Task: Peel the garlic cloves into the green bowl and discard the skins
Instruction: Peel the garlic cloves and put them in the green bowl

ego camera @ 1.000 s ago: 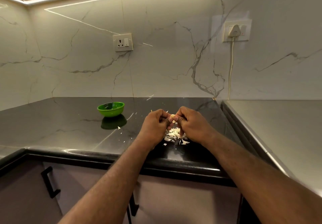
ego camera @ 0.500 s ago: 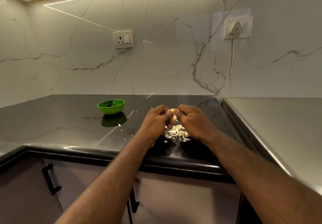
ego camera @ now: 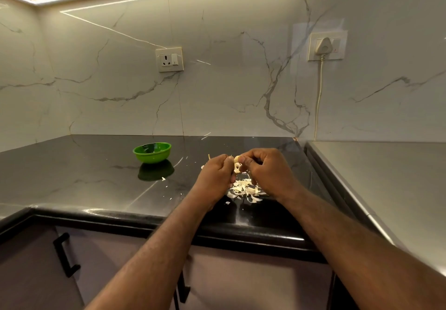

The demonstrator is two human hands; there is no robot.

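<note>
Mid-peel: left hand (ego camera: 215, 173) and right hand (ego camera: 268, 168) both pinch one garlic clove (ego camera: 237, 158) above the skin pile (ego camera: 245, 190) on the counter (ego camera: 96, 184). Green bowl (ego camera: 152, 152) sits well left, contents unclear; skins not yet discarded.

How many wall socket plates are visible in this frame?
2. One white empty socket plate sits on the marble wall above the green plastic bowl; a second socket plate, farther right, holds a white plug with a hanging cord. Hidden ones seem unlikely.
</note>
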